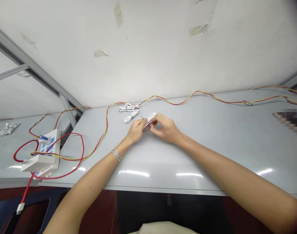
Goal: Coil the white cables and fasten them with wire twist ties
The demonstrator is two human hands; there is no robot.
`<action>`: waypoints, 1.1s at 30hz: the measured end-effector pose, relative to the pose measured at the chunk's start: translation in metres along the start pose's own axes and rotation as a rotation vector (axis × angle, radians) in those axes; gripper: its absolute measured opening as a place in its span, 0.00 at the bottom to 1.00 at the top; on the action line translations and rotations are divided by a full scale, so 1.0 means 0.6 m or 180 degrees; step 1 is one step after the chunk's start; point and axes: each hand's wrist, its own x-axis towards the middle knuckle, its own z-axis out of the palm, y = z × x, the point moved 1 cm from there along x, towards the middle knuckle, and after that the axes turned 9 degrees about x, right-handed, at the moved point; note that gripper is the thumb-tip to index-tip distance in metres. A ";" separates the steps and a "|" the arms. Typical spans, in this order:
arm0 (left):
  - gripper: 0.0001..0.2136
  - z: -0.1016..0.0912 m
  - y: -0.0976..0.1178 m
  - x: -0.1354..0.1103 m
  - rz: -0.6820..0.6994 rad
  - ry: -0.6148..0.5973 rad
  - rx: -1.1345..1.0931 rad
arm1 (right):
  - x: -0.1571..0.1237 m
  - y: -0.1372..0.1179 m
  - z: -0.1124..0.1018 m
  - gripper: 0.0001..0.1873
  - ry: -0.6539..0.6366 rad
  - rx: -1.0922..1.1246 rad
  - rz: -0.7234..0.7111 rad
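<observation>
A coiled white cable (pixel 152 116) is pinched between the thumb and fingers of my left hand (pixel 136 131), above the grey table. My right hand (pixel 166 128) is closed at the coil's near right side, thumb and forefinger together around a thin dark twist tie (pixel 152 123); its exact hold is partly hidden by the fingers. A black wire end sticks up by my left thumb. Just beyond my left hand lie more white cable bundles, one (pixel 131 116) closest and others (pixel 126 108) behind it, each bound with a black tie.
A white power strip (pixel 56 152) with plugs and looping red cords stands at left. A red and yellow wire (pixel 177 104) runs along the table's back edge by the white wall. Another white cable bundle (pixel 8 129) lies far left; a pixelated object (pixel 291 119) is at right.
</observation>
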 end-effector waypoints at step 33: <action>0.19 -0.041 0.046 -0.020 0.0686 -0.1238 0.1434 | 0.011 0.012 -0.021 0.15 -0.0908 0.2568 0.2868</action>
